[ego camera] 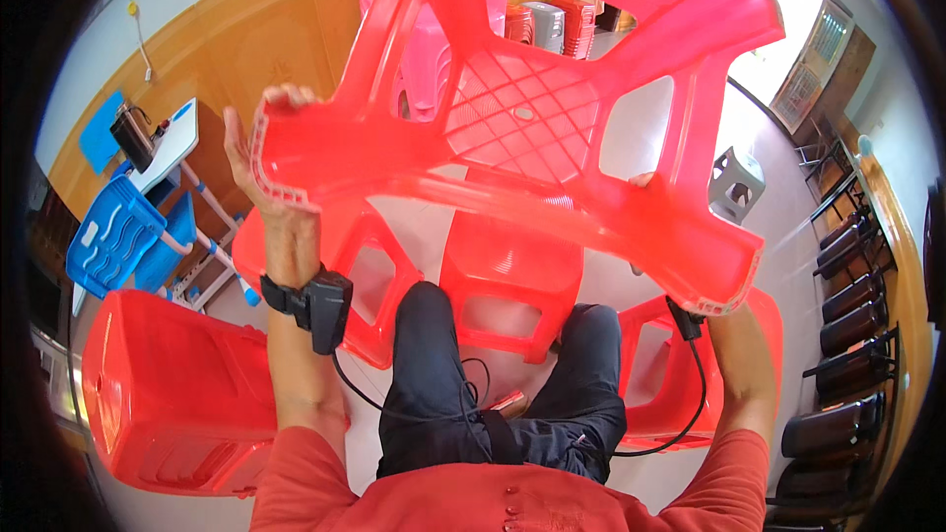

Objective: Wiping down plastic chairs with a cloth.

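A red plastic stool [517, 103] is held up in front of me, its hollow underside and spread legs facing me. My left hand [251, 148] grips the foot of its left leg, fingers behind and over the edge. Around the near right leg is my right hand [640, 180], mostly hidden by the plastic, with only fingertips showing. Below the held stool, another red stool [510, 266] stands in front of my knees. One more red stool [362, 266] is at its left, partly covered by my left arm. A further red stool [702, 377] sits beneath my right forearm.
At my left lies a tilted red stool or stack [177, 391]. Beyond it are a blue chair [118, 236] and a white-topped desk [174, 140]. A grey stool [737, 185] stands at right; dark chairs [850, 310] line the wall. Black cables [695, 391] run from my wrist straps.
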The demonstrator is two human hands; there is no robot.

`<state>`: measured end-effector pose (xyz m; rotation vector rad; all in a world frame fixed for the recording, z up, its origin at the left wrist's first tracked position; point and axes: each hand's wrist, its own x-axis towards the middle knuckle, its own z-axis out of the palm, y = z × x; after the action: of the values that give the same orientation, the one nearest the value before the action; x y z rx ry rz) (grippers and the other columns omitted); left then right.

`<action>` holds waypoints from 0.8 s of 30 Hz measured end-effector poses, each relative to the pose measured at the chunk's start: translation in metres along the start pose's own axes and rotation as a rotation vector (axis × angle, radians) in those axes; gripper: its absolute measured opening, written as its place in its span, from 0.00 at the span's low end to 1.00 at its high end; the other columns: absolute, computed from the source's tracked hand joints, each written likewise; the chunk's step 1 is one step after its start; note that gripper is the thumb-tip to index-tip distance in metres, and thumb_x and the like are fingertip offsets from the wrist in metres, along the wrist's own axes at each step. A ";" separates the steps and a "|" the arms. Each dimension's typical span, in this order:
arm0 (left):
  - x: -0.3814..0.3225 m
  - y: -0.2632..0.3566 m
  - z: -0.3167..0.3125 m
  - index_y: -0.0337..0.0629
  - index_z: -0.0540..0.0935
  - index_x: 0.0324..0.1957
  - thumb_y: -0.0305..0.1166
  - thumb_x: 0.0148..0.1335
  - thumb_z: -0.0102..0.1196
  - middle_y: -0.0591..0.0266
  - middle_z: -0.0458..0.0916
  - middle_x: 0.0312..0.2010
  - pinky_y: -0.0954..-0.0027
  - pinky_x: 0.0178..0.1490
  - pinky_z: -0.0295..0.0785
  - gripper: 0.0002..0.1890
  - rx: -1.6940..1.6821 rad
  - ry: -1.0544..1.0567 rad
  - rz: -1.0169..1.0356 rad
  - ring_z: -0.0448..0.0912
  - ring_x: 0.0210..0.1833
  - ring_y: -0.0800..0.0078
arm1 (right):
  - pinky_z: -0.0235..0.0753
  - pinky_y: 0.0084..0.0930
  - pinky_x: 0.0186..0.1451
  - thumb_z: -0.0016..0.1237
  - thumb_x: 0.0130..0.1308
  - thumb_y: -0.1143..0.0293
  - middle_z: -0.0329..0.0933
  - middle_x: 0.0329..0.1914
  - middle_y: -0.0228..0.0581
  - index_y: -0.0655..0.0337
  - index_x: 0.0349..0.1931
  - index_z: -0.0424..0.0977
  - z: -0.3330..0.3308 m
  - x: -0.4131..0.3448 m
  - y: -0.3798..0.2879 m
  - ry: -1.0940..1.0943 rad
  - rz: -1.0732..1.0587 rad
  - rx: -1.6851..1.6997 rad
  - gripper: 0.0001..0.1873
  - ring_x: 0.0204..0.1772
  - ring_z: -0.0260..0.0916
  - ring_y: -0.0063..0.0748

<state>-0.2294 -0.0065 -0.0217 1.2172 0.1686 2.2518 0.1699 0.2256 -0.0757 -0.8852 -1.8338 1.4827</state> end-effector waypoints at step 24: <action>-0.144 0.025 0.021 0.28 0.59 0.60 0.42 0.53 0.50 0.33 0.72 0.48 0.46 0.34 0.77 0.36 0.011 0.371 -1.223 0.76 0.44 0.35 | 0.74 0.30 0.46 0.53 0.52 0.73 0.76 0.40 0.46 0.68 0.51 0.69 -0.001 0.034 0.114 0.077 -0.076 -0.873 0.23 0.40 0.74 0.36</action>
<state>-0.1621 -0.1075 -0.1056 0.4133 0.8120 1.3207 0.1645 0.2704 -0.1853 -1.2068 -2.4401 0.5376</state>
